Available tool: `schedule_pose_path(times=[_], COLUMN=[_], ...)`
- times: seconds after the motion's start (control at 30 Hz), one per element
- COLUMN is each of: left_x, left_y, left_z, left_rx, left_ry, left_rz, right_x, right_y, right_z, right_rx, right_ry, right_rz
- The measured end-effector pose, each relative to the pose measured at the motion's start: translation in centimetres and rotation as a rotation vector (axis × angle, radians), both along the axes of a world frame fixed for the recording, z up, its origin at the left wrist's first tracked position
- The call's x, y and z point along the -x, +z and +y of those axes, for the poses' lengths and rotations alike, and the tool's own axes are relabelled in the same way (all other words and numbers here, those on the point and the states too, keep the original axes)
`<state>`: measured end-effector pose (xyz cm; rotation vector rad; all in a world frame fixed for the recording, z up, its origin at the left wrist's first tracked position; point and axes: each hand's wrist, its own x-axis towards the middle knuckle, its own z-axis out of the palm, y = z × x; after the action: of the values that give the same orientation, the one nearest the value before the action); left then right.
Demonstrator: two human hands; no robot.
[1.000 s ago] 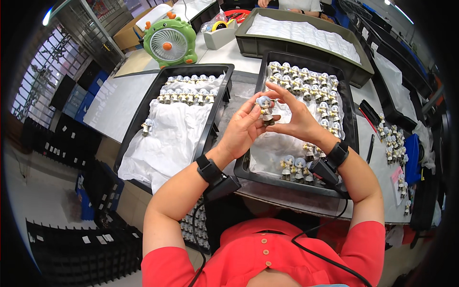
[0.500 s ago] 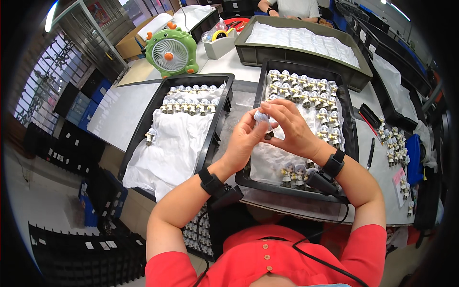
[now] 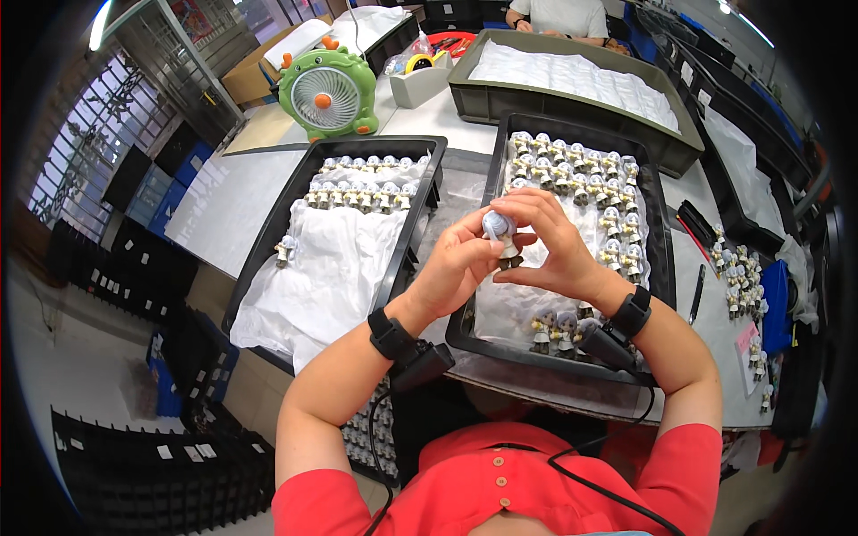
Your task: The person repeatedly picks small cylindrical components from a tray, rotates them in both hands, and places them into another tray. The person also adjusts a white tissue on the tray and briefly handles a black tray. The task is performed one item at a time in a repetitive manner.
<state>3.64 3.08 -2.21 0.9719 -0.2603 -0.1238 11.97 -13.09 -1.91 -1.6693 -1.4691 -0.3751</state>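
A small figurine [image 3: 511, 248] with pale blue-grey hair, a white outfit and dark feet is held upright between my hands, above the right black tray [image 3: 461, 332]. My left hand [image 3: 454, 266] pinches its side between thumb and fingers. My right hand [image 3: 563, 250] curves round it, fingertips at the top of the head and thumb close to the feet. Below and beyond my hands, rows of similar figurines [image 3: 572, 165] stand on the white liner. Several more figurines [image 3: 556, 330] are at that tray's near edge, partly behind my right wrist.
The left black tray [image 3: 393, 268] holds two rows of figurines and a lone figurine [image 3: 285, 251] on white sheeting. Loose figurines [image 3: 742, 277] lie at right by a dark pen-like tool [image 3: 696, 293]. Behind stand a green fan [image 3: 326, 96] and a large olive bin [image 3: 487, 105]. A co-worker [image 3: 572, 18] sits opposite.
The figurine has turned in my fingers, so more of its hair and white body shows. My right fingers and thumb have spread a little around it. The view has shifted slightly.
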Motion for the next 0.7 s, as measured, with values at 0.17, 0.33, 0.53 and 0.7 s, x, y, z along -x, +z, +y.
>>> schedule_pose_path(times=[0.17, 0.33, 0.53, 0.7], left_x=[-0.17, -0.15, -0.08, 0.35], left_y=[-0.04, 0.11, -0.01, 0.26], left_z=[0.27, 0.19, 0.17, -0.22], left_rx=[0.018, 0.039, 0.079, 0.129], left_ry=[-0.025, -0.048, -0.072, -0.053], left_rz=[0.050, 0.046, 0.065, 0.014], right_x=[0.32, 0.40, 0.49, 0.08], right_y=[0.17, 0.24, 0.56, 0.10], right_z=[0.09, -0.09, -0.46, 0.02], right_rx=[-0.007, 0.008, 0.085, -0.001], right_ry=[-0.005, 0.017, 0.035, 0.048], right_rz=[0.100, 0.227, 0.499, 0.370])
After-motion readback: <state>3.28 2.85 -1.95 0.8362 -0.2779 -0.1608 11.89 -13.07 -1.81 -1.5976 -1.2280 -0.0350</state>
